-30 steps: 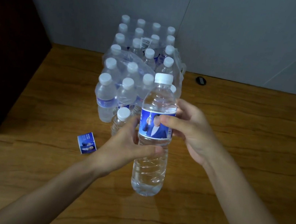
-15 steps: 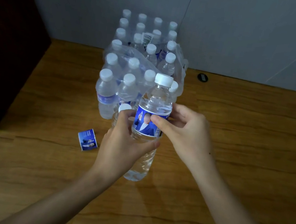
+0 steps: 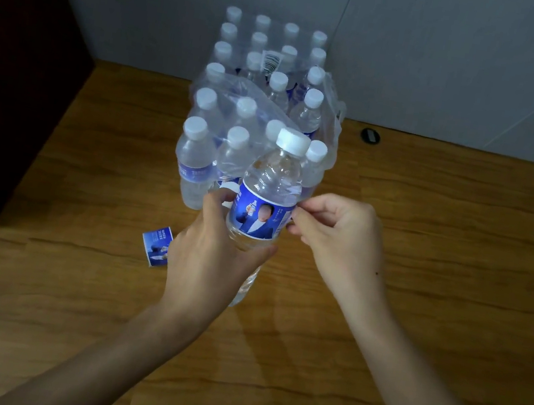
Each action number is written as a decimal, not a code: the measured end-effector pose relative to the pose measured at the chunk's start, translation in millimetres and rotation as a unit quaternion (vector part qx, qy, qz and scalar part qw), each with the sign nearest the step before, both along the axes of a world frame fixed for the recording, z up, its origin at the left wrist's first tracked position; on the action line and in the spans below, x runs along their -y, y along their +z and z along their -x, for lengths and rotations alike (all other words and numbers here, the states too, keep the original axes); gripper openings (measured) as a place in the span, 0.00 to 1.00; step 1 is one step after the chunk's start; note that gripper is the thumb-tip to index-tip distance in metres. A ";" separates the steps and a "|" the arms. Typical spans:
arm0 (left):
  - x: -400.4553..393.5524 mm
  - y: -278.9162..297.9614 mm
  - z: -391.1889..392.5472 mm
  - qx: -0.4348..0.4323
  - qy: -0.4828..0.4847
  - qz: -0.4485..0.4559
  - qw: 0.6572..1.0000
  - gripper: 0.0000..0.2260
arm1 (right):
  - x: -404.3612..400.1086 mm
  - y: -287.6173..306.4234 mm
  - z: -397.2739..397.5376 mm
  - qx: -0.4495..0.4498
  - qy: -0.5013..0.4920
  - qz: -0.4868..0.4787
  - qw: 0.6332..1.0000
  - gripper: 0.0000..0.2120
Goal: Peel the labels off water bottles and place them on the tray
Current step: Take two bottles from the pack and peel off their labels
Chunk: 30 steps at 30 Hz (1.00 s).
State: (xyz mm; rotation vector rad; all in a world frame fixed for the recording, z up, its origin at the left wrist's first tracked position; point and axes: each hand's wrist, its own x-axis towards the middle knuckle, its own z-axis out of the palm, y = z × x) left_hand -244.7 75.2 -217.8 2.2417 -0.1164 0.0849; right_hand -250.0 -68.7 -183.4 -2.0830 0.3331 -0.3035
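Bottle (image 3: 270,182) held, bottle pack (image 3: 260,97) behind, loose label (image 3: 155,249) left

held bottle (image 3: 270,185) before pack (image 3: 260,97), label (image 3: 155,249) left

An office, seemingly: a wooden desk (image 3: 423,260) is sitting against grey partition panels (image 3: 419,51), with a cable grommet (image 3: 370,136) showing in its top.

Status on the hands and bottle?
Left hand grips bottle. Right hand pinches label edge. Label still on. Nothing blocking.
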 end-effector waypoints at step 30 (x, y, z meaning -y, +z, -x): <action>-10.9 -2.3 -16.6 -0.150 -0.061 0.189 0.969 0.34 | 2.3 -28.6 9.0 0.151 -0.054 0.002 0.987 0.08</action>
